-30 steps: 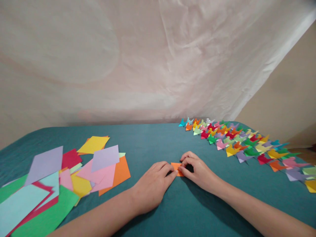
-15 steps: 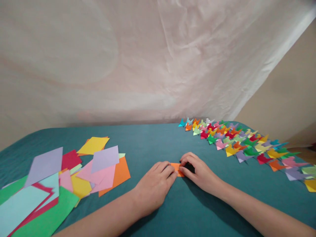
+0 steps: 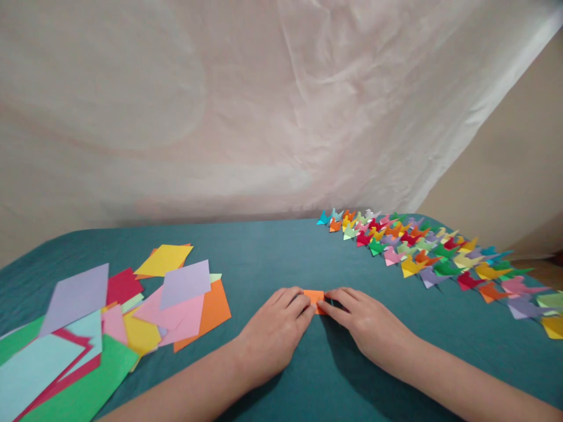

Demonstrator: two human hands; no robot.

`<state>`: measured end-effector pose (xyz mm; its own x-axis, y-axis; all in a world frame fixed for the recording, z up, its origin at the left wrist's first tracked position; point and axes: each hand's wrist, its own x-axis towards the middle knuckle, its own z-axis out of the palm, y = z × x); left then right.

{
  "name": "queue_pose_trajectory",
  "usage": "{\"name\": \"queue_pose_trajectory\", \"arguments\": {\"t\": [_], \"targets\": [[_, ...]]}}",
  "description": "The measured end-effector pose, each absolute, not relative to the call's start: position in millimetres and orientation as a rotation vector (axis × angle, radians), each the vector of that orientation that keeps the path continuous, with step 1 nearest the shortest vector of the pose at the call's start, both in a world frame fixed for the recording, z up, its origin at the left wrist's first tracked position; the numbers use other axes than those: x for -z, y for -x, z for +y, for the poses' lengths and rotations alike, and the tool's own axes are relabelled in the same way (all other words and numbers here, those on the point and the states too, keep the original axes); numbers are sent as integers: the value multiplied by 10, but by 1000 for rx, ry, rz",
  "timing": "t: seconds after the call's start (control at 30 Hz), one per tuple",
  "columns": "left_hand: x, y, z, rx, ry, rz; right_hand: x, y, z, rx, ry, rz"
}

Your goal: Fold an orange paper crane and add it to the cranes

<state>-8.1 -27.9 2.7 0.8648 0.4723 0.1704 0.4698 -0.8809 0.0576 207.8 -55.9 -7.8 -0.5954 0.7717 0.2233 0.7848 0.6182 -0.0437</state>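
Note:
A small folded piece of orange paper [image 3: 315,294] lies on the teal cloth between my two hands. My left hand [image 3: 281,325] is closed over its left end, fingers bent and pressed together, with the thumb tip at the paper's lower edge. From the other side, my right hand [image 3: 365,316] grips the right edge, its thumb reaching onto the paper and its fingers at the far corner. The fingertips hide both ends of the paper, so its folds cannot be made out.
Loose coloured paper sheets, among them a lilac sheet [image 3: 187,284] and a yellow sheet [image 3: 165,259], overlap at the left. Rows of folded paper birds [image 3: 413,266] stand along the right. A pale curtain [image 3: 220,117] hangs behind the teal-covered table [image 3: 264,252].
My right hand has flattened and turned lower, its fingers stretching out from a rounded pinch at the orange paper's right edge. My left hand stays in place.

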Motion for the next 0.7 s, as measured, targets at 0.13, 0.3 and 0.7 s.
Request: {"name": "queue_pose_trajectory", "arguments": {"t": [0.13, 0.3, 0.7], "targets": [[-37, 79, -274, -287, -3030, 760, 64, -2071, -573, 165, 1288, -2676], [-34, 81, -277, -304, -3039, 743, 50, -2070, -570, 217, 1281, -2684], [-17, 64, -298, -287, -3076, 749, 10, -2012, -599, 338, 1328, -2741]]}}
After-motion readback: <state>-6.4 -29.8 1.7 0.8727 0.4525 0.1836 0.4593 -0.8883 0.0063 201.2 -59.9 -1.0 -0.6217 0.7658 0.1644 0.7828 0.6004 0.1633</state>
